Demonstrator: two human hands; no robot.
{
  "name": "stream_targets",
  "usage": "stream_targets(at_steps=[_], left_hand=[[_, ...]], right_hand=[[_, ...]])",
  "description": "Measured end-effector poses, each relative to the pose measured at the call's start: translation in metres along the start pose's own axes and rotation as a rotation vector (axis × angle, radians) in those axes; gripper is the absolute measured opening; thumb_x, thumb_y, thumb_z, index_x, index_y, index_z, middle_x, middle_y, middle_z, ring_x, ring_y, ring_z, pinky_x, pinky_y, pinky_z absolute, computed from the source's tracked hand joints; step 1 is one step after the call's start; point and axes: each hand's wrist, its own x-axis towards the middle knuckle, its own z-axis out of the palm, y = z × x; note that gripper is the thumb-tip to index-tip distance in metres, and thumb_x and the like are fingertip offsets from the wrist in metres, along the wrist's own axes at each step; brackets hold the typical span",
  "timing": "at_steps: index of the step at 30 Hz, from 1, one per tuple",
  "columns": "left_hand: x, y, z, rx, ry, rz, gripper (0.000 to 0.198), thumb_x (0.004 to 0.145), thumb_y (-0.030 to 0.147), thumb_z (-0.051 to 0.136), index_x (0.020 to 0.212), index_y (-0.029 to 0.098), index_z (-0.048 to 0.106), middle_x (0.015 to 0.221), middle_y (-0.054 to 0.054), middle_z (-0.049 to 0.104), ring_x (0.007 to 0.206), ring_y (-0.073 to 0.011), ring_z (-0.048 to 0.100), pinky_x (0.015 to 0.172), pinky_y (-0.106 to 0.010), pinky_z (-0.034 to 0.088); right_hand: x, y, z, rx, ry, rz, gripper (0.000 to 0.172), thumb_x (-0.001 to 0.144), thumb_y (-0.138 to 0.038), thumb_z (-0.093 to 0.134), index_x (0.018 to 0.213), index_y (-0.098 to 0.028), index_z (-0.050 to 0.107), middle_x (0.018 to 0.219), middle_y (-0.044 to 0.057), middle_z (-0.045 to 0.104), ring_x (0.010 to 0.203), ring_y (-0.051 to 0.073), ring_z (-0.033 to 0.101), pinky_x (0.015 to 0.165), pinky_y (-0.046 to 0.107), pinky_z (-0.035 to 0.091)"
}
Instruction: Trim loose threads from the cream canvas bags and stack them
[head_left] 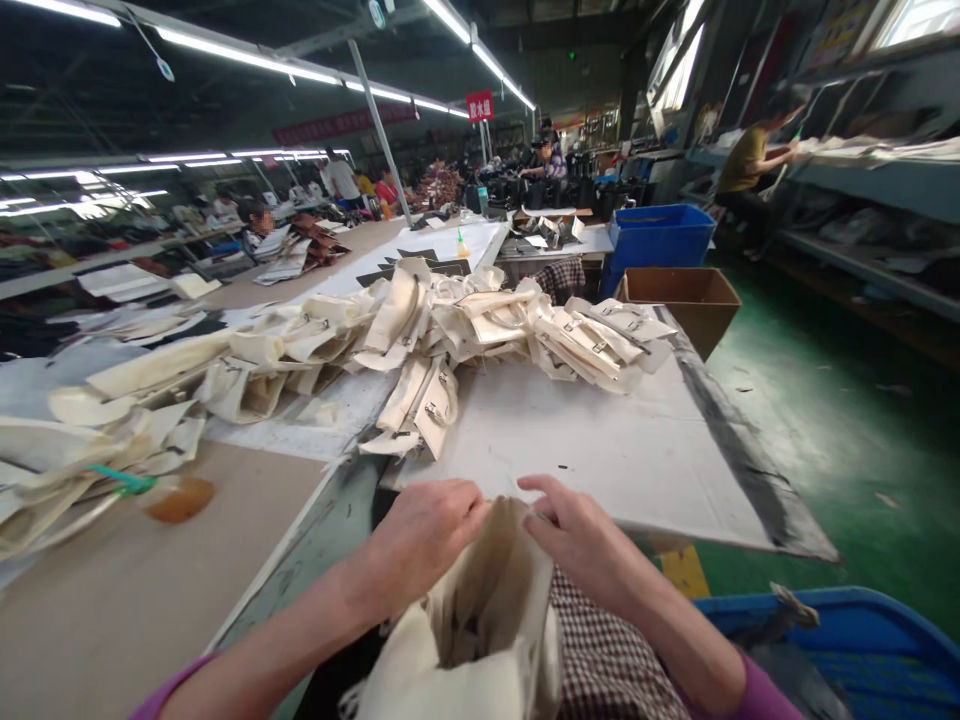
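A cream handbag (480,670), its mouth gaping upward, rests at my lap against the table's near edge. My left hand (435,525) is closed on the far left of its rim, knuckles up. At the far right of the rim, my right hand (585,535) grips the edge between thumb and curled fingers, with the index finger raised off it. Beyond both hands lies a heap of similar cream bags (487,320) with handles and dark metal fittings. One such bag (427,405) lies tilted at the front of the heap.
A white-topped table (600,450) lies ahead. On the brown surface at left is a glue bottle (176,497) with a green nozzle. To the right stand a cardboard box (675,290), a blue bin (660,235) and a blue basket (862,610). Other people work farther off.
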Motion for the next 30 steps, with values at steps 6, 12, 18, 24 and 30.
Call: stream_targets(at_steps=[6, 12, 18, 24, 30], left_hand=[[-0.003, 0.020, -0.004, -0.140, -0.052, -0.249, 0.021, 0.087, 0.036, 0.053, 0.097, 0.018, 0.054, 0.068, 0.000, 0.064, 0.061, -0.0183, 0.059, 0.056, -0.025, 0.034], [0.002, 0.009, -0.004, -0.153, -0.002, -0.135, 0.037, 0.075, 0.030, 0.062, 0.109, 0.020, 0.049, 0.110, -0.006, 0.062, 0.097, -0.0240, 0.060, 0.073, -0.029, 0.042], [0.014, 0.000, -0.012, 0.009, -0.190, 0.031, 0.021, 0.078, 0.015, 0.047, 0.096, 0.023, 0.051, 0.083, -0.001, 0.068, 0.080, -0.0244, 0.064, 0.063, -0.029, 0.036], [0.020, -0.008, -0.024, -0.053, -0.295, 0.178, 0.011, 0.075, 0.017, 0.057, 0.083, 0.022, 0.052, 0.069, 0.003, 0.062, 0.067, -0.0178, 0.058, 0.055, -0.024, 0.030], [0.022, -0.013, -0.012, -0.363, -0.307, 0.278, 0.017, 0.078, 0.009, 0.058, 0.092, 0.018, 0.060, 0.085, 0.002, 0.066, 0.076, -0.0122, 0.059, 0.067, -0.018, 0.040]], right_hand=[[0.047, 0.014, -0.014, 0.105, -0.178, -0.197, 0.043, 0.078, -0.010, 0.053, 0.120, -0.020, 0.053, 0.065, -0.008, 0.060, 0.059, 0.010, 0.049, 0.058, 0.021, 0.037], [0.038, 0.010, 0.021, 0.253, -0.152, -0.220, 0.031, 0.083, -0.014, 0.050, 0.114, -0.021, 0.049, 0.082, -0.002, 0.068, 0.073, 0.013, 0.060, 0.066, 0.024, 0.045], [-0.021, 0.022, 0.050, 0.326, 0.077, 0.062, 0.079, 0.067, -0.019, 0.070, 0.135, -0.025, 0.030, 0.133, 0.009, 0.049, 0.117, 0.025, 0.053, 0.096, 0.038, 0.044], [-0.076, 0.051, 0.077, 0.491, -0.003, 0.261, 0.093, 0.059, -0.025, 0.068, 0.142, -0.020, 0.025, 0.145, 0.017, 0.035, 0.121, 0.030, 0.051, 0.087, 0.038, 0.050], [-0.079, 0.049, 0.073, 0.621, -0.030, 0.202, 0.058, 0.070, -0.025, 0.062, 0.125, -0.020, 0.045, 0.125, 0.014, 0.061, 0.108, 0.025, 0.063, 0.090, 0.035, 0.051]])
